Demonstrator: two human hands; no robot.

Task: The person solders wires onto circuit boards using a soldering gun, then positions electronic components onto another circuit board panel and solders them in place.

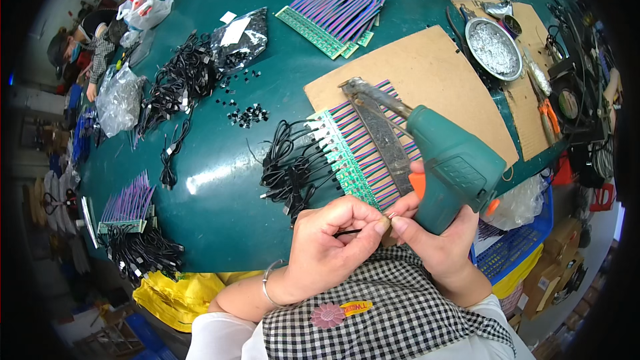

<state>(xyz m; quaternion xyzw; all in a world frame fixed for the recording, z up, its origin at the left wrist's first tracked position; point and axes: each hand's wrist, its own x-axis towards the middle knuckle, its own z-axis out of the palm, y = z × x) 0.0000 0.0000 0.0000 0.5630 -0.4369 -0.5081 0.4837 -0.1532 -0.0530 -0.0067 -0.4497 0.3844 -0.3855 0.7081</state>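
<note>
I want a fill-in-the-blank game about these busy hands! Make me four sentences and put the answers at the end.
1. The bare left hand pinches a thin ____ cable.
2. The bare right hand holds a green plastic pistol-shaped tool whose trigger is ____.
3. A thin silver metal bracelet circles the person's ____ wrist.
4. The checked cloth apron is black and ____.

Missing words: black; orange; left; white.
</note>
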